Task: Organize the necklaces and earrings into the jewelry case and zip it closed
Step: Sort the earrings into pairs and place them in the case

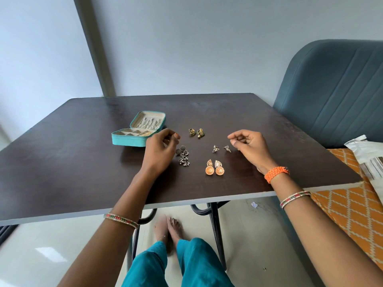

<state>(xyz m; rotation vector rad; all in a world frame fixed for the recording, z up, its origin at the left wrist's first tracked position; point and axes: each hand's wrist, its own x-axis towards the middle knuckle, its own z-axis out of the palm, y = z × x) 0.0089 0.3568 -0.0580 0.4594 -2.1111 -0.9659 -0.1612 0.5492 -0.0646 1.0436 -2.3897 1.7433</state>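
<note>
In the head view, the case (pixel 132 134) lies open at centre left of the table (pixel 62 162), probably so that both halves are easy to reach; chains already hang in its lid. Four pairs of earrings lie sorted in the middle: green (pixel 196 132), silver (pixel 221 148), dark (pixel 182 155), orange (pixel 215 168). The left hand (pixel 160 149) hovers just beside the case, fingers loosely curled; whether it pinches something small I cannot tell. The right hand (pixel 249 145) hangs near the silver pair, fingers curled, thumb close to the forefinger, seemingly holding nothing.
</note>
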